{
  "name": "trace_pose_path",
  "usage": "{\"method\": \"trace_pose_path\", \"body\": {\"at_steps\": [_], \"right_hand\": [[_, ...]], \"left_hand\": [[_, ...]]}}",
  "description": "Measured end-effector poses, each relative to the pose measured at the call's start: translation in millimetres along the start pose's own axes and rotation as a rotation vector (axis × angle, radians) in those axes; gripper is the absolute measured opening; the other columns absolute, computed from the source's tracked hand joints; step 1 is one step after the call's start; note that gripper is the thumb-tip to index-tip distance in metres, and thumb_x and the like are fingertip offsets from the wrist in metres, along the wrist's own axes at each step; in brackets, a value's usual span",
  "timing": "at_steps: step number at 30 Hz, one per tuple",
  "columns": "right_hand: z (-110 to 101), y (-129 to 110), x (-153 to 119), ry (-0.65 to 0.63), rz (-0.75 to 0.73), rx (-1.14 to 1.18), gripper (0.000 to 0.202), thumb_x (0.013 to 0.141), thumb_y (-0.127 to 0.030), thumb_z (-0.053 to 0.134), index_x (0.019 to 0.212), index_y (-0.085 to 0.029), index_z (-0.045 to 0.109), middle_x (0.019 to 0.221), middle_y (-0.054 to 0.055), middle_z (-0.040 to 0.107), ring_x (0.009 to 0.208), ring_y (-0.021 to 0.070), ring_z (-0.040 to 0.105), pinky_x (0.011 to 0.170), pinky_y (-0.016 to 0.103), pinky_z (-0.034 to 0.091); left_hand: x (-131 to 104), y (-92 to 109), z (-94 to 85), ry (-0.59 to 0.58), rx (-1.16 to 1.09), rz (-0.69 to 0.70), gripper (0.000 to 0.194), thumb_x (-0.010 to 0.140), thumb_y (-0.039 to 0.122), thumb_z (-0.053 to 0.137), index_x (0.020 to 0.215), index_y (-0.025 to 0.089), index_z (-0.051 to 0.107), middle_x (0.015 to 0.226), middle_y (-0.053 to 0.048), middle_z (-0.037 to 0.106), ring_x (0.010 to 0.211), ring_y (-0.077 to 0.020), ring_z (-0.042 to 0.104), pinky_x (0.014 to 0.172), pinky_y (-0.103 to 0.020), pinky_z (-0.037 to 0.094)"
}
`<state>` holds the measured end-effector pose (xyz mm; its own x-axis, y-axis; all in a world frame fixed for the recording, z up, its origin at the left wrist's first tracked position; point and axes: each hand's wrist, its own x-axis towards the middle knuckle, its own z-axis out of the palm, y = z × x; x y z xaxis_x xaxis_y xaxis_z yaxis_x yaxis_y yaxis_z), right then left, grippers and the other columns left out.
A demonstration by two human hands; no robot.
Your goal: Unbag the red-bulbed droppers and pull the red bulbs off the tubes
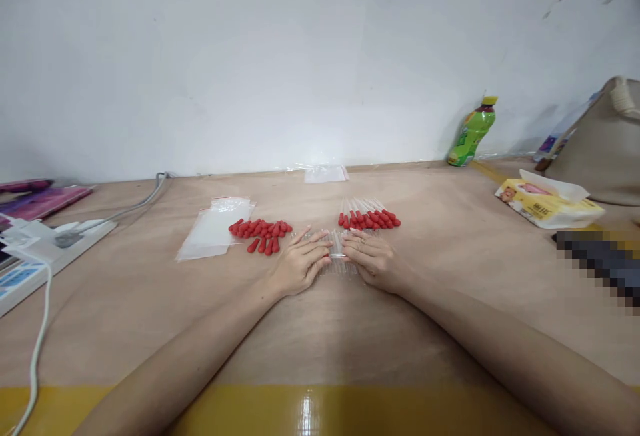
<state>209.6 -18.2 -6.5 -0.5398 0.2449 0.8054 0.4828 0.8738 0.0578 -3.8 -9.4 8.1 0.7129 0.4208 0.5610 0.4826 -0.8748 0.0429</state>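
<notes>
My left hand (303, 261) and my right hand (373, 257) face each other at the middle of the table. Between and under their fingers lie several clear thin tubes (338, 244). The fingertips pinch a clear piece with a bit of red at its left end; its full shape is hidden. Just left of my left hand is a pile of red rubber bulbs (261, 228). Behind my right hand lie several clear droppers with red bulbs (370, 219), their tips pointing to the wall.
Clear plastic bags (213, 229) lie left of the bulbs, another bag (326, 174) by the wall. A power strip (60, 256) with cables is at left. At right are a green bottle (471, 135), tissue pack (550, 204), beige bag (600, 149) and a blurred dark object (600, 266).
</notes>
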Motion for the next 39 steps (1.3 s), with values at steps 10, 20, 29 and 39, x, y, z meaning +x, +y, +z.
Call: {"method": "trace_pose_path", "body": {"at_steps": [10,20,29,39], "right_hand": [[-16,11,-11,0.098,0.176,-0.003,0.016,0.084,-0.015,0.049,0.093,-0.018,0.063,0.090,0.006,0.068,0.091,0.0168,0.061,0.084,0.034,0.049],[-18,7,-6,-0.047,0.424,-0.239,0.021,0.081,-0.018,0.047,0.092,-0.016,0.065,0.066,0.002,0.063,0.064,0.0141,0.056,0.067,0.028,0.036],[-12,3,-7,-0.042,0.483,-0.290,0.014,0.077,-0.017,0.049,0.080,-0.018,0.062,0.064,0.000,0.063,0.064,0.0132,0.057,0.069,0.028,0.031],[-5,-2,-6,-0.069,0.473,-0.311,0.018,0.080,-0.017,0.047,0.084,-0.018,0.064,0.075,0.002,0.068,0.070,0.0138,0.059,0.074,0.029,0.031]], "left_hand": [[-13,-19,-18.2,0.086,0.164,-0.184,0.022,0.089,0.025,0.040,0.089,0.017,0.061,0.100,-0.007,0.065,0.106,-0.0209,0.054,0.094,-0.038,0.040],[-30,-65,-119.8,-0.472,0.145,-1.095,0.027,0.072,0.040,0.044,0.070,0.018,0.061,0.061,-0.002,0.058,0.062,-0.0203,0.057,0.054,-0.026,0.039],[-40,-73,-110.2,-0.358,-0.127,-1.197,0.042,0.047,0.048,0.066,0.075,0.019,0.058,0.075,-0.003,0.061,0.071,-0.0209,0.059,0.059,-0.026,0.043],[-43,-76,-103.1,-0.342,-0.017,-1.234,0.035,0.057,0.052,0.061,0.069,0.019,0.056,0.073,-0.002,0.063,0.069,-0.0200,0.059,0.055,-0.025,0.040]]}}
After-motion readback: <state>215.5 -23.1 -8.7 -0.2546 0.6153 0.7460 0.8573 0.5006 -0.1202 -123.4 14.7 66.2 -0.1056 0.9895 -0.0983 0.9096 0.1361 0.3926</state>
